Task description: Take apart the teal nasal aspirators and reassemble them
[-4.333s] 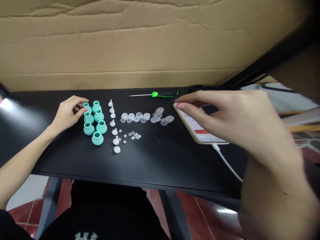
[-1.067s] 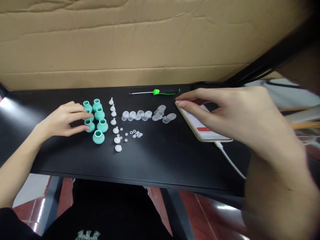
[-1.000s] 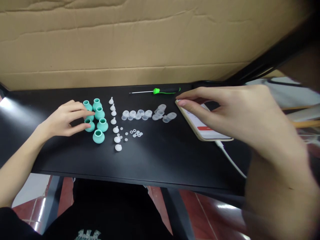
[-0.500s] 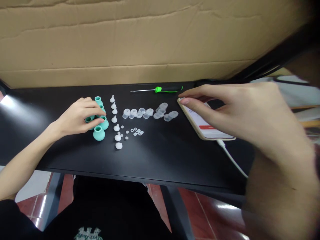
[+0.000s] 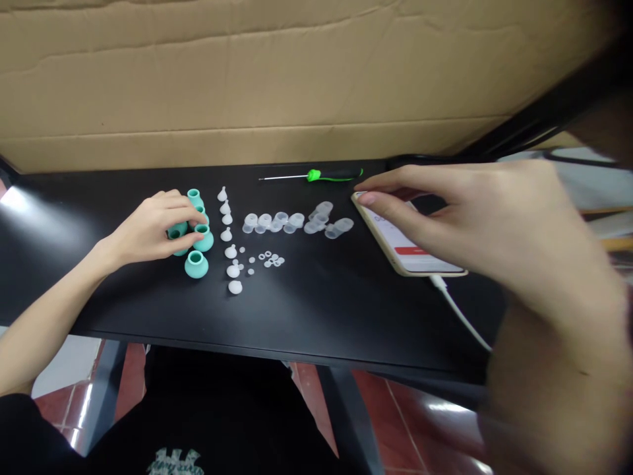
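My left hand (image 5: 161,227) curls over a cluster of small teal rubber bulbs with open round necks. Its thumb and forefinger close on one teal bulb (image 5: 203,241) at the cluster's right side. Another teal bulb (image 5: 196,265) stands just in front, and others are partly covered by the fingers. To their right runs a column of small white teardrop-shaped pieces (image 5: 226,234). My right hand (image 5: 445,204) arches over a smartphone (image 5: 395,265) with its screen lit, thumb and forefinger pinched at its far left corner. The back of that hand hides much of the screen.
Translucent caps (image 5: 279,223) lie in a row mid-table, with tiny white rings and discs (image 5: 271,260) nearer me. Behind them rests a green-and-black screwdriver (image 5: 333,175). A white cable (image 5: 462,316) runs from the phone off the right side. Cardboard (image 5: 247,86) walls the back.
The teal bulb at my left fingertips has shifted slightly away from me and left, widening the gap to the front bulb. My right hand stays at the phone's corner.
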The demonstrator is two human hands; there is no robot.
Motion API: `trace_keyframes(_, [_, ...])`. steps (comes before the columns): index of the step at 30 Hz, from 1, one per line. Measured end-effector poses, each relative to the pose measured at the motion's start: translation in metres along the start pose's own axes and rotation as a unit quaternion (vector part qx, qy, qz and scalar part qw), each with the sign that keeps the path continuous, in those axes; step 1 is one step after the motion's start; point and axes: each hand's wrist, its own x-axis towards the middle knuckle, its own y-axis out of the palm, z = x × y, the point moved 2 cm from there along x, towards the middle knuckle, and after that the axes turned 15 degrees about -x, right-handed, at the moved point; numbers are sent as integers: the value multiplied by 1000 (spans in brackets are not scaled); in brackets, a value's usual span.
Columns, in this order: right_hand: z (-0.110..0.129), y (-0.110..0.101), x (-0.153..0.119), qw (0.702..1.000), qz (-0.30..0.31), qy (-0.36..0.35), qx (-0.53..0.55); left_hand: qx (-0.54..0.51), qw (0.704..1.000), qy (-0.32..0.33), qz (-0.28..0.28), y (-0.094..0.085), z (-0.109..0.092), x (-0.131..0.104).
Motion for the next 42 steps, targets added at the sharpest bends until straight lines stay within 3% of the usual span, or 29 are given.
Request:
trace_keyframes(14, [1, 1, 0, 1000, 7, 1, 9, -2, 1000, -9, -4, 4, 5, 0])
trace_keyframes(20, [3, 4, -2, 1000, -13, 2, 14, -18, 1000, 13, -20, -8, 0, 0])
trace_keyframes(27, [0, -3, -1, 1000, 10, 1, 9, -68, 991, 43, 111, -16, -16, -4])
trace_keyframes(32, [0, 0, -1, 1000, 15, 2, 10, -54, 991, 62, 102, -15, -11, -6])
trace_keyframes(42, [1, -2, 0, 1000, 13, -6, 19, -33, 995, 37, 92, -15, -9, -5])
